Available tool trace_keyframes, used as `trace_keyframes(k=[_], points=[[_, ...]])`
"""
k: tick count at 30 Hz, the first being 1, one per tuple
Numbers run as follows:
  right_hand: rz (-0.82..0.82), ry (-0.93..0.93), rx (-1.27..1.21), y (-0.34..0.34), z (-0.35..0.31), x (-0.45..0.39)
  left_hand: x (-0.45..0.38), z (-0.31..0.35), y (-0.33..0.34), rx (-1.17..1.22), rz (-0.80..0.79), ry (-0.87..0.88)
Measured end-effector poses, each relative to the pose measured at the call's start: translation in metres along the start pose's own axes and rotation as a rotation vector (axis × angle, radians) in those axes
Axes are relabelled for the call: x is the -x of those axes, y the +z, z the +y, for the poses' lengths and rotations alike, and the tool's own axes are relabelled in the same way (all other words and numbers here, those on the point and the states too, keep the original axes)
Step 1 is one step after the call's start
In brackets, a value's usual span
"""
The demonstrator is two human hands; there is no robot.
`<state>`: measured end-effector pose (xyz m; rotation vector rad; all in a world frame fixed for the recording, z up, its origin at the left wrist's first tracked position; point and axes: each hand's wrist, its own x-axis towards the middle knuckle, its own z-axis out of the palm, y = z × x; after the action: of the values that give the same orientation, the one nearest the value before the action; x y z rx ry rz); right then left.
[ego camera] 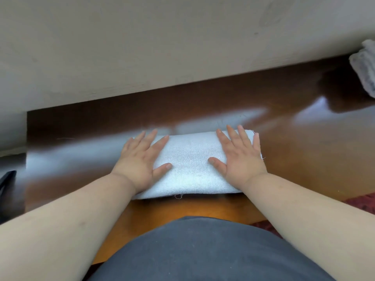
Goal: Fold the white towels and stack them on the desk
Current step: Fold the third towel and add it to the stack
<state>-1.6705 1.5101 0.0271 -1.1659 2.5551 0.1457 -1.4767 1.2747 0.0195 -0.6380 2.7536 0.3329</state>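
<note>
A folded white towel (pixel 190 165) lies flat on the glossy brown wooden desk (pixel 294 151), near its front edge. My left hand (pixel 142 159) rests palm down on the towel's left end, fingers spread. On the towel's right end my right hand (pixel 239 157) presses flat in the same way. Neither hand grips the cloth. At the far right edge of the view, more white towels (pixel 365 69) lie on the desk, partly cut off.
A beige wall (pixel 162 47) runs along the back of the desk. The desk's left edge ends near a dark object (pixel 7 181) at the far left. A dark red patterned floor covering (pixel 363 201) shows at the right. My grey shirt (pixel 203 250) fills the bottom.
</note>
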Motion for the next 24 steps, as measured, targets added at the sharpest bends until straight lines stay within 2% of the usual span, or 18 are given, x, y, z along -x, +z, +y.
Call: trace_keyframes(k=[4, 9, 11, 13, 14, 15, 17, 20, 22, 24], points=[[0.014, 0.036, -0.01, 0.004, 0.019, 0.006, 0.001, -0.024, 0.001, 0.081, 0.056, -0.107], [-0.029, 0.047, -0.053, -0.001, 0.019, 0.003, -0.005, -0.015, -0.007, -0.069, 0.035, -0.096], [0.011, 0.035, -0.069, -0.004, 0.016, 0.012, 0.006, -0.003, -0.014, -0.083, 0.159, 0.025], [0.088, -0.03, -0.091, -0.002, 0.01, 0.025, 0.02, 0.01, -0.014, -0.042, 0.305, 0.252], [0.073, -0.07, -0.072, 0.001, 0.007, 0.032, 0.026, 0.013, -0.009, -0.059, 0.289, 0.316], [0.032, -0.098, -0.03, 0.006, 0.005, 0.036, 0.032, 0.014, -0.005, -0.09, 0.186, 0.316], [-0.039, -0.109, 0.048, 0.015, 0.006, 0.039, 0.036, 0.01, 0.007, -0.171, 0.016, 0.233], [0.006, -0.111, -0.08, 0.013, 0.01, 0.03, 0.021, 0.004, 0.008, -0.125, 0.02, 0.234], [0.122, -0.016, -0.38, 0.006, 0.015, 0.027, 0.016, 0.0, -0.005, 0.116, 0.101, 0.152], [0.263, 0.266, -0.683, 0.004, 0.026, 0.028, 0.016, -0.017, -0.012, 0.45, 0.229, -0.189]])
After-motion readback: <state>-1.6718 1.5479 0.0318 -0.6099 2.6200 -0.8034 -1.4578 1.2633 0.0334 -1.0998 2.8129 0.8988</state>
